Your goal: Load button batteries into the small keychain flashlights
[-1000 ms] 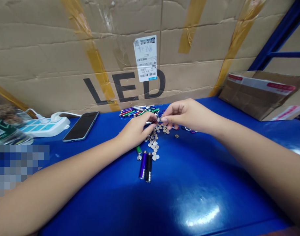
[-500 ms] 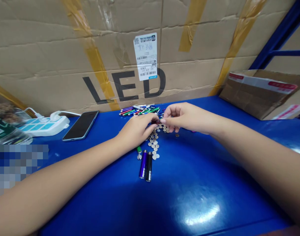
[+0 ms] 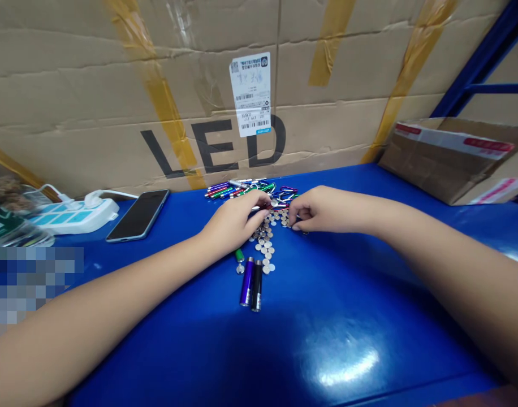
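Observation:
My left hand is curled above a scatter of small silver discs that look like button cells. Between its thumb and fingers is something small, mostly hidden, with a round silver face by the fingertips. Just right of the discs, my right hand is low over the table, fingers bent and tips drawn together; what they pinch, if anything, is hidden. Nearer to me lie a purple metal tube and a black metal tube, side by side. A short green piece with a silver end lies beside them.
Behind my hands is a pile of coloured metal tubes with carabiners. A phone and a white power strip lie left on the blue table. A large carton stands behind; an open box is right.
My right hand has moved away from my left hand, rightward and down to the discs. My left hand has stayed nearly in place, and a silver disc now shows at its fingertips.

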A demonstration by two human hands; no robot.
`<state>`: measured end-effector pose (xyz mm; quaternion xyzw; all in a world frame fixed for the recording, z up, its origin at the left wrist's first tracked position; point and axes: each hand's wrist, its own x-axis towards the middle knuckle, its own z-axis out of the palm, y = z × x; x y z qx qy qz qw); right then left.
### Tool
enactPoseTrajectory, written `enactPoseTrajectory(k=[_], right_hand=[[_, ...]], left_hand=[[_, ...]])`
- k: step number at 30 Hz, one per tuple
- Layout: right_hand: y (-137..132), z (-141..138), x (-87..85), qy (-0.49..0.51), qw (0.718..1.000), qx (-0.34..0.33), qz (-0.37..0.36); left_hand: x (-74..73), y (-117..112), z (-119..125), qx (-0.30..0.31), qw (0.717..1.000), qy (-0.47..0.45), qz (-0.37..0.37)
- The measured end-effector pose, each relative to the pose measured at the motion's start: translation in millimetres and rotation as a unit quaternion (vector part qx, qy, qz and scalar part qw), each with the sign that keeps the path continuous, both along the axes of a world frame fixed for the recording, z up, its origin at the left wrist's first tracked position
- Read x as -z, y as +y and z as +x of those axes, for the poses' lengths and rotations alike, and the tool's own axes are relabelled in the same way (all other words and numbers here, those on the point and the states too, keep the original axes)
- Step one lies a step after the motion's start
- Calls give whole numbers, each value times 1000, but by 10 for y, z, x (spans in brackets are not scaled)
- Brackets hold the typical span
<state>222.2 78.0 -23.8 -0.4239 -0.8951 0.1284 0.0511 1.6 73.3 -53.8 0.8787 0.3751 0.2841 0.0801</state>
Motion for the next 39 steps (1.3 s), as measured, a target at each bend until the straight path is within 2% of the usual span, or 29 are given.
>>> enactPoseTrajectory(k=[8, 15, 22, 28, 39], right_hand=[[-36, -143, 49, 7, 999, -2, 48], [34, -219, 242, 34, 994, -22, 101], [-4, -219, 174, 31, 998, -8, 52], [0, -255, 185, 32, 998, 22, 53], [24, -295, 150, -17, 998, 44, -33]], left_hand=[[-14, -7, 3, -7, 1000, 24, 7], [-4, -6, -2, -2, 1000, 22, 11], [5, -7, 1, 7, 1000, 13, 1], [2, -8, -1, 11, 1000, 17, 0], [3, -5, -3, 6, 1000, 29, 10]])
